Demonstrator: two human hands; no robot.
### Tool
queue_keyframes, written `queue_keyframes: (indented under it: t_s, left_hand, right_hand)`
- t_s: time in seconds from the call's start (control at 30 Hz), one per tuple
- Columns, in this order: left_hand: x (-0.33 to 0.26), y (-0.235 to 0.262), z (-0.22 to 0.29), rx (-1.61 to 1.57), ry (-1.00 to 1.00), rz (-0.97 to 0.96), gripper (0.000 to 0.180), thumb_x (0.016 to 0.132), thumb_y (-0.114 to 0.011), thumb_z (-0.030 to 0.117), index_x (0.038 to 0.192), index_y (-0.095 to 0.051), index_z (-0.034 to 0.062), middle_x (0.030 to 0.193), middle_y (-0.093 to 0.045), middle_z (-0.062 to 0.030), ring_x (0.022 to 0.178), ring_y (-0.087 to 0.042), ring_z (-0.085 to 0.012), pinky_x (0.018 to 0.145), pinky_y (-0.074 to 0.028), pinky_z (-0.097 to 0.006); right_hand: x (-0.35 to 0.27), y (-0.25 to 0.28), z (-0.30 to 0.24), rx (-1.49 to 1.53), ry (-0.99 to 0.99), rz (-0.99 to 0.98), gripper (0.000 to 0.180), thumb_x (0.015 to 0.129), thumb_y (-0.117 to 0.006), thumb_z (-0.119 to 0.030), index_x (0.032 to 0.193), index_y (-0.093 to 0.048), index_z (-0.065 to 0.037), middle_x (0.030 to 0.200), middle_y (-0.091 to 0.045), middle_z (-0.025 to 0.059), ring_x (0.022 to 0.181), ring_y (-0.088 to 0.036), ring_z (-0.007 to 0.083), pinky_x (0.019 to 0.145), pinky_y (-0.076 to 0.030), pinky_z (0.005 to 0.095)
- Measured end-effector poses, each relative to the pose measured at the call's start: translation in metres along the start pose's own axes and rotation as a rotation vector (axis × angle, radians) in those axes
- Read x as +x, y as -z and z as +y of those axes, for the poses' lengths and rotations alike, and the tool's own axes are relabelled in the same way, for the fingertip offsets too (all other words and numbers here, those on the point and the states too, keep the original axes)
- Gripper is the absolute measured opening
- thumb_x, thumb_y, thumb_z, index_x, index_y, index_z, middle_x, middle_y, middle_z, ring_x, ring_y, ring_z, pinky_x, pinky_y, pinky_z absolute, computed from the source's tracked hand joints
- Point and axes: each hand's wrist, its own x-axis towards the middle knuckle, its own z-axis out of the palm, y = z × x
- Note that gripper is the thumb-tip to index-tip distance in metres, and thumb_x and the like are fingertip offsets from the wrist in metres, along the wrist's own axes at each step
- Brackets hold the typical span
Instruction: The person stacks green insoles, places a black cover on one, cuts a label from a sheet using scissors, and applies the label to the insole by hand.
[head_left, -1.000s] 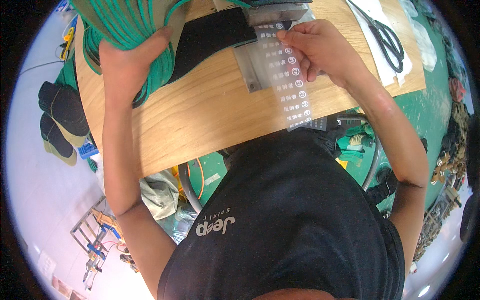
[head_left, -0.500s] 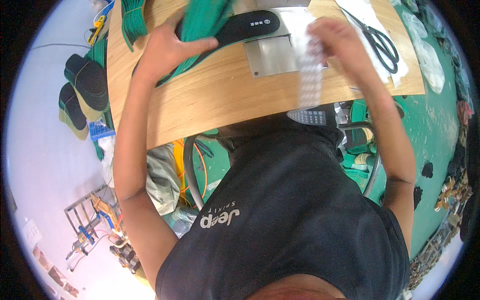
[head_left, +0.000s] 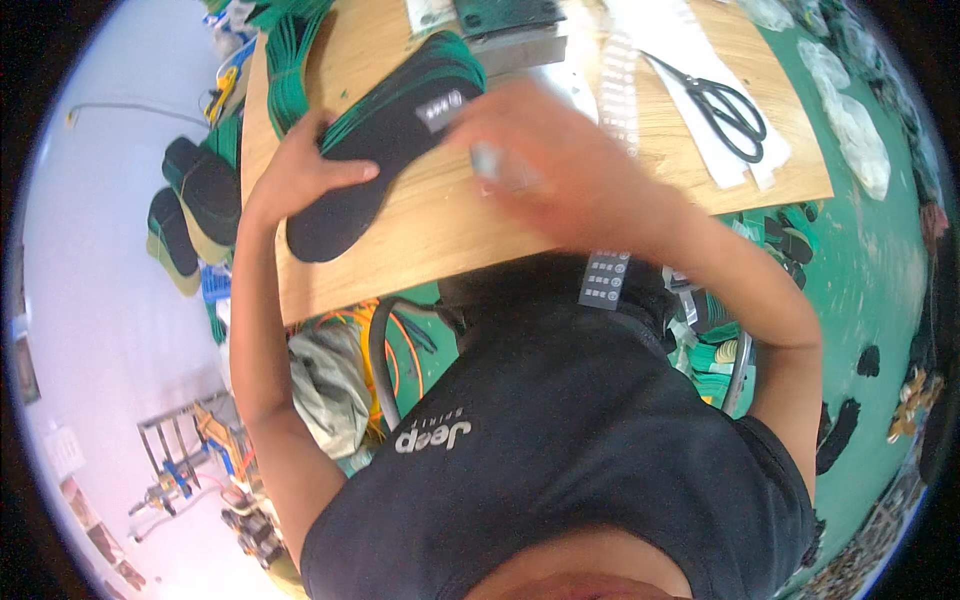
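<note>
A stack of black insoles [head_left: 345,215] with green edges lies slantwise over the left part of the table. My left hand [head_left: 310,175] grips its left side, thumb on the black top and fingers round the edge. A small grey label [head_left: 440,110] with pale marks sits on the insole's far end. My right hand [head_left: 565,170], smeared by motion, is beside that label; its fingers cannot be made out. Something pale and blurred shows by its fingers. A long strip of labels [head_left: 603,280] runs beneath my right forearm and hangs over the table's near edge onto my lap.
Black-handled scissors [head_left: 728,118] lie on white paper strips [head_left: 690,100] at the right. A dark block on metal [head_left: 515,45] stands at the far side. A green bundle [head_left: 287,80] lies at the far left; more insoles [head_left: 205,185] hang beyond the table's left edge.
The green stack has come down and lies black side up under my left hand. My right hand has left the label strip and moved left to the insole's labelled end.
</note>
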Motion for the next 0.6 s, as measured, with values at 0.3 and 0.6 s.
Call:
queue_keyframes:
  t_s: [0.3,0.6]
  left_hand:
    - [-0.098,0.015,0.015,0.043,-0.209,0.206,0.064,0.067,-0.071,0.01,0.126,-0.048,0.0017,0.116,-0.057,-0.0151,0.11,-0.054,-0.0284,0.095,-0.043,-0.037]
    - [-0.138,-0.002,0.15,-1.497,-1.282,0.181,0.045,0.068,-0.041,-0.008,0.11,-0.053,0.0011,0.102,-0.056,-0.0134,0.098,-0.053,-0.0284,0.078,-0.046,-0.038]
  right_hand:
    - [0.085,-0.075,-0.01,-0.145,-0.145,-0.859,0.054,0.063,-0.078,-0.023,0.105,-0.054,0.002,0.104,-0.06,0.0202,0.101,-0.058,0.0357,0.081,-0.049,0.0427]
    - [0.04,-0.073,-0.025,-0.085,-0.142,-0.534,0.05,0.065,-0.078,-0.029,0.097,-0.052,-0.001,0.094,-0.061,0.019,0.093,-0.059,0.0387,0.079,-0.048,0.046]
